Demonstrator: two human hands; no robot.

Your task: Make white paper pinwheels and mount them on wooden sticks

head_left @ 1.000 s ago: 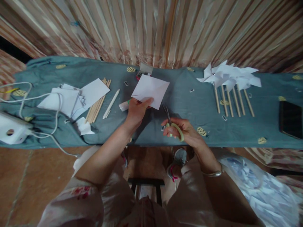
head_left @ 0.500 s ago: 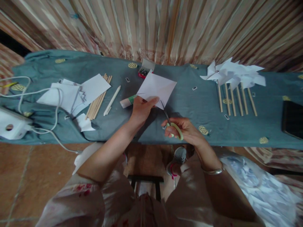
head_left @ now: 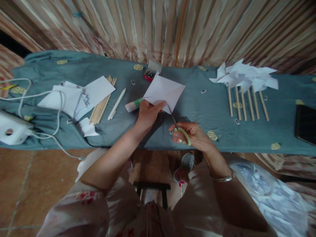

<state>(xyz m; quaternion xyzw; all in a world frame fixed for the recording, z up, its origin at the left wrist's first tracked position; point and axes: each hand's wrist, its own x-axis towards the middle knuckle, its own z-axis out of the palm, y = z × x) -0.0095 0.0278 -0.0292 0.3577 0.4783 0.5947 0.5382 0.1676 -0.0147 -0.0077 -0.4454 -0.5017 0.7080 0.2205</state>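
Note:
A square sheet of white paper [head_left: 166, 89] is held above the cloth-covered table, one corner toward me. My left hand [head_left: 149, 113] pinches it near its lower left edge, thumb on top. In my right hand [head_left: 189, 133] is a pair of scissors [head_left: 184, 133] with pale green handles, fingers through the loops. The blades meet the paper at its near corner, close to my left thumb. Beyond the paper stands an opened small red box [head_left: 149, 75] of small pins or tacks. A green and white glue stick [head_left: 133, 104] lies partly behind my left hand.
Paper pinwheels [head_left: 247, 77] on wooden sticks lie at the right, near a dark phone-like object [head_left: 305, 123]. To the left are a white pen [head_left: 117, 103], wooden sticks [head_left: 103, 103], paper sheets [head_left: 66, 97] and a white device [head_left: 14, 128] with cables. A plastic bag [head_left: 269, 194] sits below right.
Almost nothing differs. The view has shifted very slightly; both hands, the paper and the scissors keep about the same places.

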